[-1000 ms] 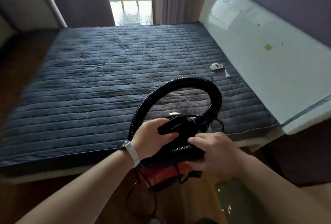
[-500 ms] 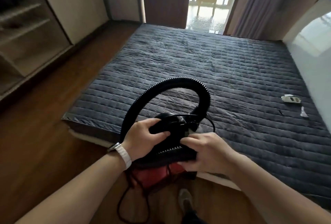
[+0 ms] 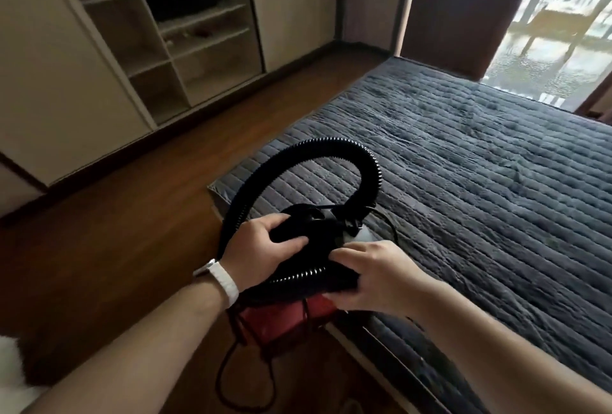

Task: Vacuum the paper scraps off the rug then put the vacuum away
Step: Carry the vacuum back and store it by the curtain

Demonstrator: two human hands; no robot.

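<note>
The person holds a small vacuum [image 3: 281, 317] up in the air with both hands. It hangs over the wooden floor [image 3: 116, 221], right by the near corner of the dark rug [image 3: 480, 165]. The vacuum has a red body and a black top.

The left hand [image 3: 261, 248] is on top. Its fingers are bent around the black handle and grip it. A white wristband [image 3: 225, 281] sits on that arm. The right hand [image 3: 374, 277] holds the side of the vacuum. Its fingers are bent over the part of the hose that lies there, and the thumb is tucked below, by the red body.

The black hose [image 3: 331, 145] makes a big loop above the hands. A thin cord [image 3: 225, 377] hangs down loose under the vacuum.

No paper scraps show on the part of the rug in view, so the job now looks like putting the vacuum away. An open closet with shelves [image 3: 185, 49] stands across the floor.

The body looks hard and a bit heavy for its size, so the top handle is the best place to hold it. The hose looks bendy and springy. It may pop out of its loop, so a hand pressing it down helps. The cord is floppy and could catch on a foot or drag, so it should be gathered up.
</note>
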